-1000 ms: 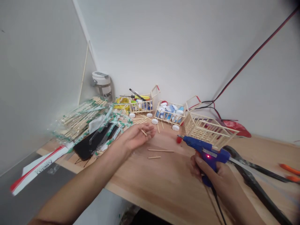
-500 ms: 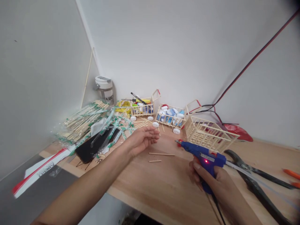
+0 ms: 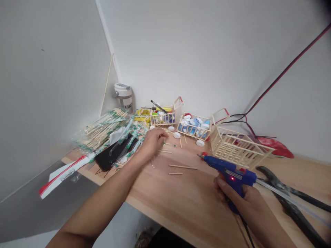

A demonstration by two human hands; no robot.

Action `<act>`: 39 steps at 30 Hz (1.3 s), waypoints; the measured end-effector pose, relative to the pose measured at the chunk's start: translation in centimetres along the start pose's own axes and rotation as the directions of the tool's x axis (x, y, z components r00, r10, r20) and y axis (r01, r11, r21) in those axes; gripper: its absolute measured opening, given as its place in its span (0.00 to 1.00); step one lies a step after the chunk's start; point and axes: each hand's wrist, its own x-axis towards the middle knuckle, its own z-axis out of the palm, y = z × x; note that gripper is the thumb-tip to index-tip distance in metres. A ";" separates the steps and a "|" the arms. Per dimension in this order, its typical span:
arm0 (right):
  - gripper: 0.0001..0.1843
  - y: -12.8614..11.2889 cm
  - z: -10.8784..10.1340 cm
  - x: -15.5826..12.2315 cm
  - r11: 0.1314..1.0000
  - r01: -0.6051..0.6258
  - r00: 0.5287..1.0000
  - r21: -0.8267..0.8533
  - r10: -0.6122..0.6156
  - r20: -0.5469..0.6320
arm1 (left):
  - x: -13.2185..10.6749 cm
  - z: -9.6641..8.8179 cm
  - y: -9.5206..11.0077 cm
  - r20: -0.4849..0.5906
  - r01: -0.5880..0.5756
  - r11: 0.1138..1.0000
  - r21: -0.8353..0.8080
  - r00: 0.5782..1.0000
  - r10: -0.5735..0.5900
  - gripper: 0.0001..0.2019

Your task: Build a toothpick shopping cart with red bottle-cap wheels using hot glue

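Observation:
My right hand (image 3: 239, 198) is wrapped round the grip of a blue hot glue gun (image 3: 224, 167). Its nozzle points left over the table, a red light glows on its side, and a clear glue stick (image 3: 271, 189) runs out of the back. My left hand (image 3: 154, 139) is low over the table among short wooden sticks (image 3: 165, 151), fingers curled and drawn together; whatever lies between the fingertips is hidden. Two loose sticks, a longer one (image 3: 183, 167) and a shorter one (image 3: 176, 173), lie between the hands. Behind the gun stands an unfilled stick-built cart basket (image 3: 239, 146).
Two small stick carts (image 3: 163, 119) (image 3: 193, 127) hold bottle caps, with white cap wheels. Wrapped stick bundles (image 3: 103, 131), a black phone (image 3: 112, 153) and plastic wrappers crowd the left. A lidded cup (image 3: 124, 98) stands by the wall. Long-handled pliers (image 3: 281, 193) lie at right.
My left hand has moved back and slightly left relative to the table, and its fingers have curled downward. The whole view has shifted. My right hand keeps the glue gun.

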 end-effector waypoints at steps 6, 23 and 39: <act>0.25 -0.2 -0.1 -0.1 0.998 0.044 0.999 -0.033 -0.045 -0.015 | 0.3 0.6 -1.4 0.009 0.014 0.960 0.279 1.000 -0.017 0.10; 0.26 1.1 -0.5 0.8 0.978 0.071 0.997 -0.195 -0.067 0.028 | 0.7 2.4 -0.7 -0.006 0.156 0.943 0.293 0.987 -0.162 0.05; 0.26 -0.4 0.9 -1.0 0.987 0.113 0.986 0.114 -0.098 -0.134 | -2.1 4.2 2.2 0.448 0.323 0.642 -0.695 0.893 0.035 0.15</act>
